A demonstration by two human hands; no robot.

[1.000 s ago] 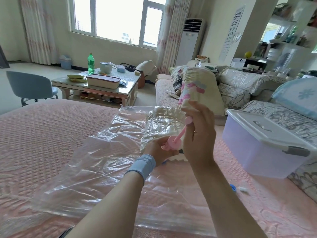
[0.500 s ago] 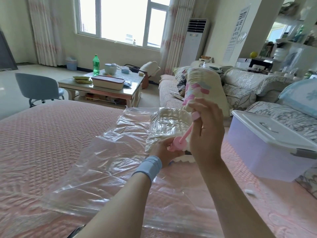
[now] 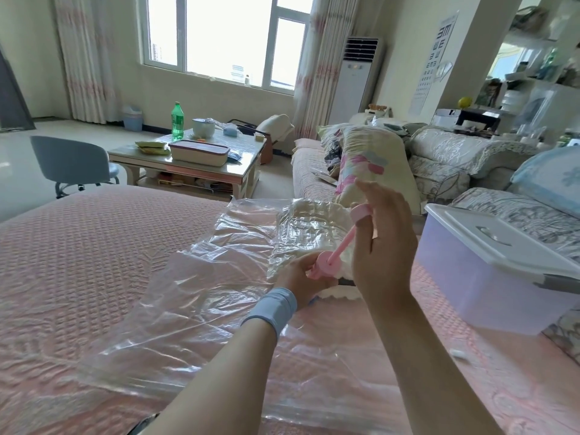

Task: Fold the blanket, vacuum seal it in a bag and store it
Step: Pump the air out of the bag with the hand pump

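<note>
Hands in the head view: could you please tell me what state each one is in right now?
Left hand: grips the pink pump barrel.
Right hand: holds the pump's plunger handle.

The foot of the pump (image 3: pixel 326 266) is covered by the left hand (image 3: pixel 298 279), and part of the blanket (image 3: pixel 310 221) is hidden behind the right hand (image 3: pixel 383 246). The box (image 3: pixel 489 277) is cut off by the right edge. The lower rows of the eye chart (image 3: pixel 434 58) are too small to be read.

bed (image 3: pixel 94 262): pink quilted cover | bag (image 3: pixel 188 309): clear, crinkled, flat across the middle | box (image 3: pixel 470 287): translucent, white lid on, right edge, beside the bag's far end | scrap (image 3: pixel 459 354): small, white, near the box
</note>
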